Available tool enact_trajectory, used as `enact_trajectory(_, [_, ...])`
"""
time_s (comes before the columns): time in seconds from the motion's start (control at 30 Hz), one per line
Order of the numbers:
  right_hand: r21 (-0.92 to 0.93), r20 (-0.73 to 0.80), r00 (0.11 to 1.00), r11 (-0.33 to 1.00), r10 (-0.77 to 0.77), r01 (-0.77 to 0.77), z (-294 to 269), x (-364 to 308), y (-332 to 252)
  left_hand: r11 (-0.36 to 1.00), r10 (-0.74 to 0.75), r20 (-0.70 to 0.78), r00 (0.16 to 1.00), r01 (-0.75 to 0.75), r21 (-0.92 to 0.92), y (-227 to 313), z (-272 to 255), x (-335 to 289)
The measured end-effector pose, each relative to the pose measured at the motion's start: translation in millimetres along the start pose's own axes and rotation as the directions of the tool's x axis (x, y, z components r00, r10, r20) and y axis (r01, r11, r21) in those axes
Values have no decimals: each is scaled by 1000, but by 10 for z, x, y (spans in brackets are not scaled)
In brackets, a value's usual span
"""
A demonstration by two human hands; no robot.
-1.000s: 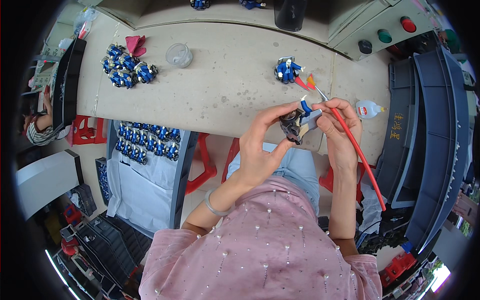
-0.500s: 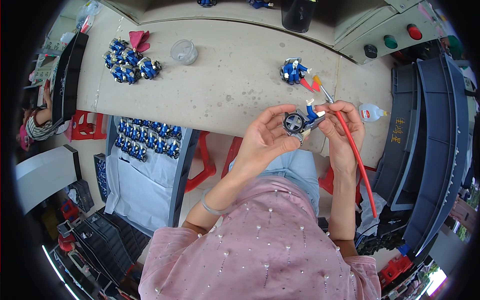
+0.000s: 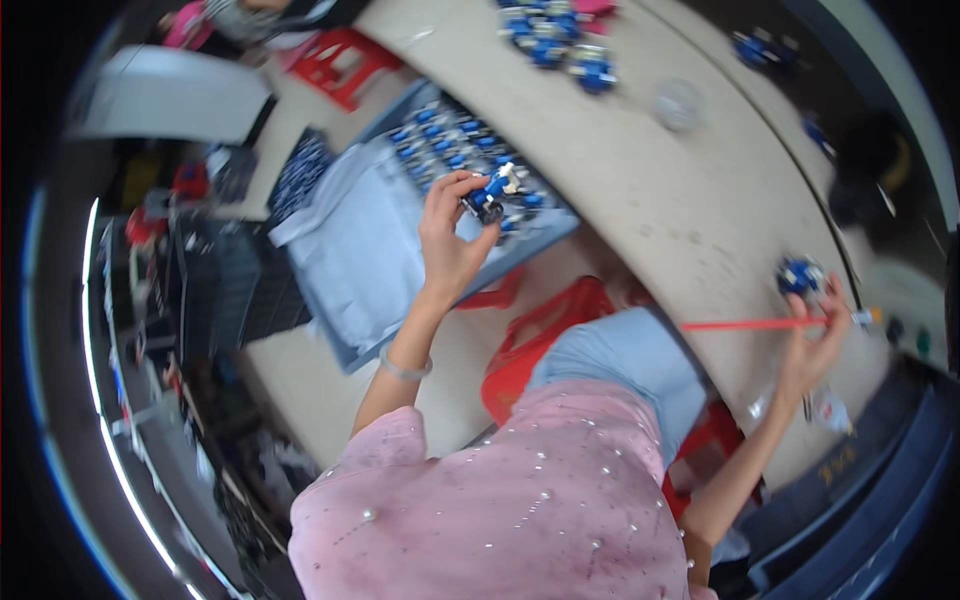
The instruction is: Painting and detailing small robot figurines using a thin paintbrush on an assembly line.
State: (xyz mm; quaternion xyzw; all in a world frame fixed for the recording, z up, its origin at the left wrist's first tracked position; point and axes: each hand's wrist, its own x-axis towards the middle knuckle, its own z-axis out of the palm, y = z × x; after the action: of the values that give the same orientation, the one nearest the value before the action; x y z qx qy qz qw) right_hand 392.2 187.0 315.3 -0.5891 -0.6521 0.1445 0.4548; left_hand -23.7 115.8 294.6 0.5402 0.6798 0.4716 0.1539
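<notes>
My left hand (image 3: 450,225) holds a small blue-suited figurine in a dark wheelchair (image 3: 488,195) between thumb and fingers, above the rows of similar figurines (image 3: 440,135) in a grey-blue tray (image 3: 555,228). A red-handled paintbrush (image 3: 750,325) lies across my right hand (image 3: 815,340), held in its fingers. The fingertips of that hand are at another seated blue figurine (image 3: 798,272) on the table; blur hides whether they grip it.
Pale sheeting (image 3: 360,230) lines the tray. On the table (image 3: 640,190) are a cluster of figurines (image 3: 545,35), a clear cup (image 3: 679,105) and a small clear bottle (image 3: 830,410). Red stools (image 3: 540,335) stand below, and dark blue crates (image 3: 870,500) at the right.
My view has swung left. My left hand has carried its figurine over to the tray, apart from my right hand. My right hand, still with the paintbrush, has reached to the figurine on the table.
</notes>
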Motion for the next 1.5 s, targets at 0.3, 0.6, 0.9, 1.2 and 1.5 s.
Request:
enact_trajectory(0.3, [111,98,974,970,204,-215,-64,-3,441,804,71,184,980,-165,572,-1652,-755,-309])
enact_trajectory(0.6, [262,140,943,907,301,-329,-74,47,518,798,30,131,991,-103,594,-1979,-435,-321])
enact_trajectory(0.9, [219,153,959,938,238,-268,-42,74,688,849,-63,-12,998,59,526,-1978,-423,-403])
enact_trajectory(1.2, [210,104,973,952,205,-223,39,117,608,947,-93,-144,985,132,293,-2027,-412,-397])
enact_trajectory(1.5, [234,45,986,958,160,-166,-24,108,574,929,-99,-133,986,140,343,-2086,-356,-381])
